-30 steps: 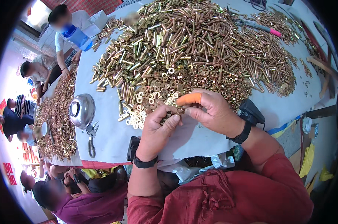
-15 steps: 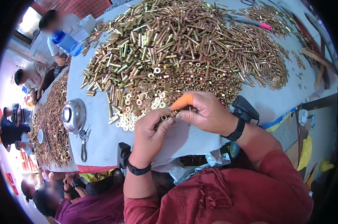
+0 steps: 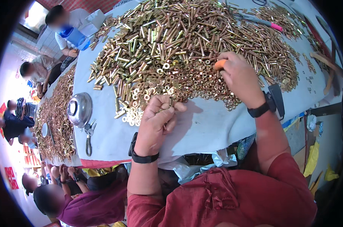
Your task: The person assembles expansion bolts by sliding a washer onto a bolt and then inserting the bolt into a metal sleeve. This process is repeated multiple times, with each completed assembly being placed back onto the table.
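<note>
In my left hand (image 3: 159,116), a short brass-coloured metal sleeve (image 3: 171,101) stands between the closed fingers and thumb, in front of the loose washers (image 3: 148,92). The palm side is hidden, so I cannot see whether it holds more. My right hand (image 3: 237,75) reaches over the right part of the pile, where nuts (image 3: 203,75) meet long bolts (image 3: 256,49). An orange finger cot (image 3: 220,64) covers one fingertip. Thumb and that finger are curled but apart, and nothing shows between them.
A large heap of metal sleeves (image 3: 152,41) covers the far side of the table. To the left are a steel bowl (image 3: 80,109) and keys (image 3: 89,130). Pink-tipped pliers (image 3: 275,27) lie far right. Several people sit along the left, beside another parts-covered table (image 3: 56,121).
My right hand has left my left hand and moved right and away, over the pile. My left hand stays near the washers, with the sleeve now upright in its fingers.
</note>
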### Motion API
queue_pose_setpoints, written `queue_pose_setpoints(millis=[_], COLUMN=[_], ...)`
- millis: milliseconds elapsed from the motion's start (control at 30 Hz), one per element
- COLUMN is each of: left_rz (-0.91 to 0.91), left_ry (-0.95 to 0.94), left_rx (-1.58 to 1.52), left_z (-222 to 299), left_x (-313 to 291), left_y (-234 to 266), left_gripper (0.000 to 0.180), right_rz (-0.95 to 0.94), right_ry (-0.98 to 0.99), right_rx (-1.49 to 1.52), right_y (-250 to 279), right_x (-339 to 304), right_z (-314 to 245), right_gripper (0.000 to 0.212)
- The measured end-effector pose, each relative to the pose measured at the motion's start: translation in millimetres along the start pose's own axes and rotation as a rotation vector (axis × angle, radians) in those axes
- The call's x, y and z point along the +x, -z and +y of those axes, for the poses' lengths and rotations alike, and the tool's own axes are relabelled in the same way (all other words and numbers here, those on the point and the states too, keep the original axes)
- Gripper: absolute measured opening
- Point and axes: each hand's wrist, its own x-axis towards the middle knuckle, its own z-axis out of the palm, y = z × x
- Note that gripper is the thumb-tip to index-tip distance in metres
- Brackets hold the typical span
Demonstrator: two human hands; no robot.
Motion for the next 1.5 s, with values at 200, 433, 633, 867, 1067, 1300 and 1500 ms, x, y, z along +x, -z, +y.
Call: queue_pose_setpoints(millis=[200,433,633,867,1067,1300,1500], left_rz=[0.002,0.066,0.015,0.026,-0.022,-0.004,0.071], left_ry=[-0.019,-0.082,-0.171,-0.242,-0.239,-0.13,0.008], left_rx=[-0.146,-0.086,-0.084,-0.157,-0.113,-0.178,-0.243], left_z=[3,8,2,4,3,-6,-1], left_x=[4,-5,-10,-4,-5,-10,-14], left_y=[7,-1,14,14,8,11,13], left_gripper=[0.011,0.034,0.03,0.021,0.022,0.024,0.014], right_rz=[0.171,-0.004,-0.409,-0.444,-0.421,-0.422,-0.215], right_ry=[-0.094,-0.221,-0.198,-0.317,-0.374,-0.437,-0.184], right_rx=[0.132,0.967,1.013,1.136,1.326,1.339,0.839], right_y=[-20,-22,-16,-34,-43,-3,-13], right_x=[10,-5,-22,-23,-25,-29,-9], right_z=[10,-52,-93,-103,-101,-123,-117], right_gripper=[0.015,0.022,0.023,0.022,0.024,0.049,0.039])
